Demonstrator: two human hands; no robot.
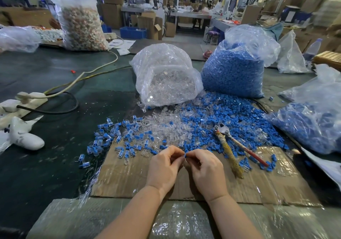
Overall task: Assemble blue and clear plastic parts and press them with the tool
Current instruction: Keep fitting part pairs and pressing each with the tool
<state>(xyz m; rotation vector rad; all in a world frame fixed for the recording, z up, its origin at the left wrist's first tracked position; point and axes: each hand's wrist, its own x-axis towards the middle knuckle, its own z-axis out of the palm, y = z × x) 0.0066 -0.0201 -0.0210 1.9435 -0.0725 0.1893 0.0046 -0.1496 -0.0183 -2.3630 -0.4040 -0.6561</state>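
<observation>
My left hand (164,166) and my right hand (206,168) meet fingertip to fingertip over a cardboard sheet (203,189). Between them they pinch a small blue part (185,155); whether a clear part is with it is hidden by the fingers. Loose blue parts (230,117) and clear parts (162,126) lie heaped just beyond my hands. Assembled blue-and-clear pieces (114,137) are scattered to the left. The pressing tool (232,144), pliers with wrapped handles, lies on the cardboard to the right of my right hand.
A bag of clear parts (166,76) and a bag of blue parts (234,67) stand behind the heap. Another blue-filled bag (313,124) lies at the right. A power strip with cables (27,100) and a white shoe-like object (25,137) sit at the left.
</observation>
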